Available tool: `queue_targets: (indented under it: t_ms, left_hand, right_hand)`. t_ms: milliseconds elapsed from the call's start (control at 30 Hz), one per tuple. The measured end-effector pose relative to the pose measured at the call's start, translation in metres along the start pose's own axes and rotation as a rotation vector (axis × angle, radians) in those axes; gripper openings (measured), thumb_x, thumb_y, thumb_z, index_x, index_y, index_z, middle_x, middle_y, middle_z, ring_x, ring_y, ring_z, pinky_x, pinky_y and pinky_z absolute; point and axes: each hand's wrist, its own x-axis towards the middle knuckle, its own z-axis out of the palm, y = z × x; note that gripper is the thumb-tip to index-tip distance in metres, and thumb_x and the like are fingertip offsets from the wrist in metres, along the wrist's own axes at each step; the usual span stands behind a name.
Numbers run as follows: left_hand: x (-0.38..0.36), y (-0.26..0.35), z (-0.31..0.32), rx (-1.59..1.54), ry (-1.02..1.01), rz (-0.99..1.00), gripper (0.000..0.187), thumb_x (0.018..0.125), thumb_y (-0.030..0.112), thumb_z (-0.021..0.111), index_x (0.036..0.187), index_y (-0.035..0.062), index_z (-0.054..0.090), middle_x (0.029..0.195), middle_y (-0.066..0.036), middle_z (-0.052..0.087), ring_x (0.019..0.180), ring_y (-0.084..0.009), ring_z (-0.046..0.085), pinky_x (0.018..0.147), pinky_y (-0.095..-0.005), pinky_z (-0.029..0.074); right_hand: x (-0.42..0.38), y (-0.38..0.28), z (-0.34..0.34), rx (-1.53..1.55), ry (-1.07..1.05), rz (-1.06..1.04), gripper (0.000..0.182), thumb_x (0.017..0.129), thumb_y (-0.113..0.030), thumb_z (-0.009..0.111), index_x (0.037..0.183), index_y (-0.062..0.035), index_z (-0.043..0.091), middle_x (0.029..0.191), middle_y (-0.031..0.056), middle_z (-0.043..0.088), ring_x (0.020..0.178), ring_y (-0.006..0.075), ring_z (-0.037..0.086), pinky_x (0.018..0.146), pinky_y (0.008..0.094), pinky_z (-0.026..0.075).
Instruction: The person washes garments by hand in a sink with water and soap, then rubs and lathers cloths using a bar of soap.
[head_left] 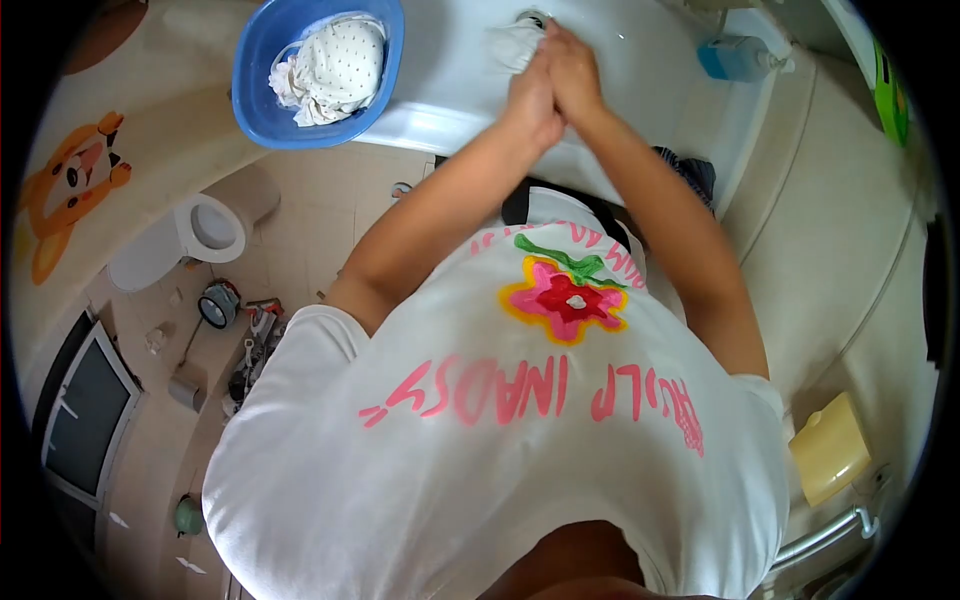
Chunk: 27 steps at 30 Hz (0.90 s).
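Both hands are close together over the white sink [440, 75], near its drain. My left hand [535, 103] is closed, and its fingers press against the other hand. Beside and partly over it, my right hand [573, 75] is closed too, with its fingertips at the edge of a wet white cloth [514, 46]. The cloth spreads out from the hands, beside the drain; any part inside the hands is hidden. A blue basin [246, 85] at the upper left holds a bunched white cloth with small dark dots [345, 68].
A bottle of blue liquid [735, 59] lies on the sink's right side. Dark striped fabric [688, 175] shows below the sink's edge. On the left are a toilet [213, 226] and a cartoon decal [75, 180]. A yellow box [830, 448] is at the lower right.
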Motion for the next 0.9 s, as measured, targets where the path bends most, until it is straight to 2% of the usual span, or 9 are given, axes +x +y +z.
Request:
queue_targets:
  t_ms: [67, 100, 200, 300, 400, 500, 633, 733, 900]
  left_hand:
    - [-0.009, -0.009, 0.013, 0.141, 0.131, 0.123, 0.031, 0.102, 0.037, 0.045, 0.112, 0.0107, 0.058, 0.098, -0.002, 0.061, 0.088, -0.0151, 0.058, 0.076, -0.0312, 0.048]
    - [-0.009, -0.002, 0.012, 0.145, 0.088, 0.072, 0.032, 0.102, 0.036, 0.045, 0.113, 0.0082, 0.057, 0.097, -0.004, 0.061, 0.089, -0.0153, 0.058, 0.078, -0.0325, 0.049]
    - [0.006, 0.033, 0.005, 0.241, 0.149, -0.055, 0.033, 0.102, 0.036, 0.046, 0.114, 0.0072, 0.056, 0.099, -0.005, 0.061, 0.091, -0.0163, 0.058, 0.081, -0.0333, 0.049]
    - [-0.013, 0.021, 0.020, 0.152, 0.132, -0.023, 0.033, 0.102, 0.033, 0.045, 0.120, 0.0075, 0.057, 0.104, -0.004, 0.062, 0.093, -0.0165, 0.058, 0.083, -0.0324, 0.049]
    - [-0.013, 0.002, 0.012, 0.205, 0.129, 0.039, 0.032, 0.102, 0.033, 0.046, 0.124, 0.0121, 0.057, 0.105, -0.001, 0.062, 0.093, -0.0153, 0.058, 0.083, -0.0310, 0.049]
    - [0.012, 0.018, -0.010, 0.124, -0.006, -0.087, 0.029, 0.100, 0.035, 0.049, 0.118, 0.0149, 0.059, 0.104, -0.001, 0.062, 0.091, -0.0146, 0.058, 0.081, -0.0298, 0.049]
    - [-0.004, 0.012, 0.005, 0.123, 0.135, -0.023, 0.030, 0.101, 0.035, 0.048, 0.120, 0.0139, 0.056, 0.107, -0.002, 0.063, 0.095, -0.0142, 0.059, 0.081, -0.0290, 0.049]
    - [-0.006, -0.001, 0.003, 0.170, 0.133, -0.018, 0.031, 0.101, 0.034, 0.046, 0.122, 0.0128, 0.055, 0.108, -0.003, 0.063, 0.095, -0.0144, 0.060, 0.080, -0.0296, 0.049]
    - [0.025, 0.014, -0.042, 0.137, 0.031, -0.102, 0.031, 0.102, 0.032, 0.045, 0.121, 0.0100, 0.054, 0.111, -0.003, 0.061, 0.100, -0.0190, 0.059, 0.086, -0.0332, 0.049]
  right_hand:
    - [0.021, -0.033, -0.009, 0.255, 0.004, 0.562, 0.042, 0.101, -0.035, 0.043, 0.099, 0.0028, 0.062, 0.093, 0.0147, 0.065, 0.090, 0.0251, 0.061, 0.080, 0.0406, 0.050]
    - [0.018, -0.023, -0.004, 0.220, -0.041, 0.434, 0.040, 0.099, -0.032, 0.044, 0.097, 0.0044, 0.061, 0.096, 0.0188, 0.065, 0.078, 0.0329, 0.063, 0.073, 0.0444, 0.053]
    - [-0.027, 0.002, 0.024, 0.216, 0.099, -0.047, 0.041, 0.098, -0.030, 0.043, 0.098, 0.0052, 0.063, 0.103, 0.0187, 0.067, 0.088, 0.0338, 0.065, 0.075, 0.0426, 0.052]
    - [-0.006, 0.014, 0.012, -0.077, 0.037, -0.161, 0.039, 0.099, -0.029, 0.042, 0.098, 0.0038, 0.063, 0.100, 0.0172, 0.067, 0.086, 0.0311, 0.065, 0.074, 0.0410, 0.052]
    - [0.022, -0.012, 0.000, 0.423, -0.018, 0.456, 0.030, 0.096, -0.023, 0.043, 0.092, 0.0007, 0.061, 0.091, 0.0137, 0.065, 0.076, 0.0281, 0.063, 0.068, 0.0415, 0.050]
    - [-0.028, -0.010, 0.017, 0.186, 0.048, -0.023, 0.034, 0.096, -0.021, 0.043, 0.114, 0.0000, 0.061, 0.113, 0.0167, 0.066, 0.102, 0.0271, 0.062, 0.088, 0.0375, 0.047]
    - [-0.017, -0.002, 0.014, 0.230, -0.004, -0.020, 0.037, 0.095, -0.021, 0.043, 0.122, -0.0021, 0.060, 0.116, 0.0154, 0.065, 0.108, 0.0255, 0.059, 0.094, 0.0343, 0.044]
    - [0.005, -0.031, 0.000, 0.266, 0.045, 0.376, 0.040, 0.097, -0.025, 0.043, 0.125, 0.0000, 0.059, 0.119, 0.0160, 0.064, 0.110, 0.0261, 0.059, 0.096, 0.0330, 0.043]
    - [-0.032, 0.016, 0.030, 0.185, 0.082, -0.036, 0.042, 0.099, -0.030, 0.045, 0.125, -0.0011, 0.060, 0.117, 0.0166, 0.066, 0.106, 0.0277, 0.061, 0.095, 0.0345, 0.045]
